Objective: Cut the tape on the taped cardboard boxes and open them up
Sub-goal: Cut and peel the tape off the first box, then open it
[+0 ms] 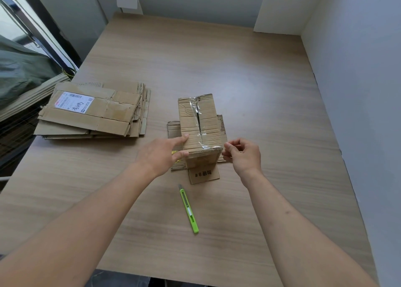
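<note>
Tape [198, 122] on the box [198, 130] at table centre looks slit, so we judge we're at the opening step, knife [189, 209] lying at 6 o'clock. Our left hand [161, 154] braces the box's 9 o'clock side with straight fingers; our right hand [243, 154] pinches its 3 o'clock corner, and next we'd pull the flaps apart.

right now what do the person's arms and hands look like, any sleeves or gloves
Both forearms are bare as far as the frame shows, with no sleeves in view. The left hand and right hand wear no gloves, and no rings, watch or wristbands are visible.
</note>
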`<act>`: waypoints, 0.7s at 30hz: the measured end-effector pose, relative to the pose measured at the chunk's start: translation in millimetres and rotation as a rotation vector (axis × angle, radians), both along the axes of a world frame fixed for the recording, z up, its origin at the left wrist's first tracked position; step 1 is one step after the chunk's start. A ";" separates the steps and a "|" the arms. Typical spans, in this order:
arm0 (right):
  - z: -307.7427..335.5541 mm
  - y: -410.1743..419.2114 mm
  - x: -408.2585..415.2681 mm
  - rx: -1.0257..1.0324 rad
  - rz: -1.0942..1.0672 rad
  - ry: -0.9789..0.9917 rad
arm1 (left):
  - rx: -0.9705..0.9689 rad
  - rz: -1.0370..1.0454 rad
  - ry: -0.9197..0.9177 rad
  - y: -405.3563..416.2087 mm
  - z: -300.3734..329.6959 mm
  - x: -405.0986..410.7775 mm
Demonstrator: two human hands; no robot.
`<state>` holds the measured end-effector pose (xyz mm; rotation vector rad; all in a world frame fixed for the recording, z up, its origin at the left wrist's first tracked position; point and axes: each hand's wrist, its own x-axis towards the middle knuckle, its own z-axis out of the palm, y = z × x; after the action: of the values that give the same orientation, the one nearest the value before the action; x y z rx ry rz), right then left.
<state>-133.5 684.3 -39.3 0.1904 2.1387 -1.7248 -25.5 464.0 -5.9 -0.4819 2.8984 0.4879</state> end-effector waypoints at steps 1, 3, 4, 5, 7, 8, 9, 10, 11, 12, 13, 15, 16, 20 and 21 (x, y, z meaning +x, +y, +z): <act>-1.5 0.7 -0.3 -0.012 0.004 -0.013 | 0.005 0.000 0.005 -0.8 -1.1 0.6; -5.0 1.2 -0.3 -0.041 -0.001 -0.058 | 0.020 -0.002 0.021 -2.8 -4.0 2.6; -6.9 1.3 0.0 -0.060 -0.008 -0.086 | 0.031 -0.002 0.033 -3.8 -6.1 3.8; -8.2 1.3 0.6 -0.088 -0.020 -0.115 | 0.041 0.001 0.047 -4.3 -7.9 4.6; -9.9 0.2 2.2 -0.169 -0.061 -0.176 | 0.053 0.005 0.072 -6.1 -13.2 5.6; -10.4 -0.4 3.6 -0.211 -0.090 -0.204 | 0.059 0.006 0.083 -7.3 -16.3 6.0; -12.8 -0.5 4.1 -0.238 -0.120 -0.228 | 0.065 0.006 0.092 -8.3 -19.0 6.3; -14.8 -1.3 5.2 -0.246 -0.143 -0.241 | 0.069 0.006 0.096 -8.9 -21.0 6.8; -18.3 -2.1 6.4 -0.222 -0.146 -0.228 | 0.072 0.004 0.096 -9.1 -22.1 7.2; -22.4 -2.7 7.6 -0.177 -0.139 -0.182 | 0.073 0.000 0.094 -8.9 -22.5 7.1; -25.8 -2.9 9.5 -0.107 -0.136 -0.090 | 0.074 -0.004 0.091 -8.5 -22.6 6.9; -30.6 -3.9 12.7 0.093 -0.154 0.213 | 0.073 -0.005 0.085 -7.8 -22.0 6.0; -29.8 -3.8 14.3 0.177 -0.157 0.384 | 0.070 -0.005 0.081 -7.5 -21.9 5.4; -16.5 -7.5 18.4 0.207 0.170 0.832 | 0.065 -0.016 0.082 -7.2 -20.7 4.7; -17.0 -9.2 18.1 0.220 0.273 0.858 | 0.062 -0.017 0.081 -7.3 -20.6 5.0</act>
<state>-115.3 675.1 -56.3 -0.8995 2.7473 -1.5502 -20.5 456.8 -26.5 -0.4377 2.9514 0.6071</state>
